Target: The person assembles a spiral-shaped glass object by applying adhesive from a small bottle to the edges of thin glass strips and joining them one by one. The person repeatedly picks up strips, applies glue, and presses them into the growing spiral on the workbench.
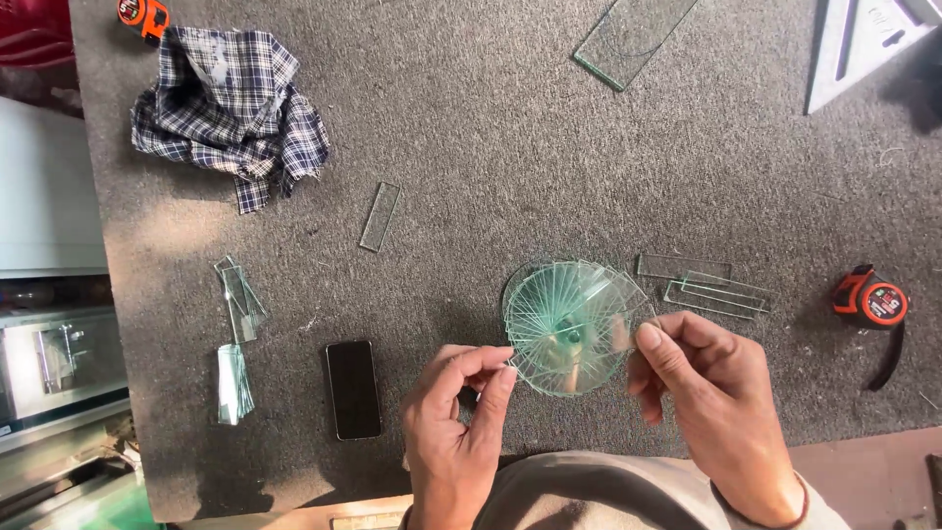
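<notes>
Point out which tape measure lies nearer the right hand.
The orange tape measure at the table's right edge, just beyond the right hand. The other tape measure sits in the far-left corner, above the plaid cloth.

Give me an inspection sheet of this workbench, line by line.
Surface: grey carpeted bench top.
Job's things: fanned stack of round glass discs, held above the bench.
Clutter: glass strips, glass offcuts, large glass pane, dark phone, checked cloth, two tape measures, metal square.
Fingers: left hand and right hand pinch the stack's edges.
Cables: nothing seen.
Surroundings: metal cabinet beside the bench.
</notes>
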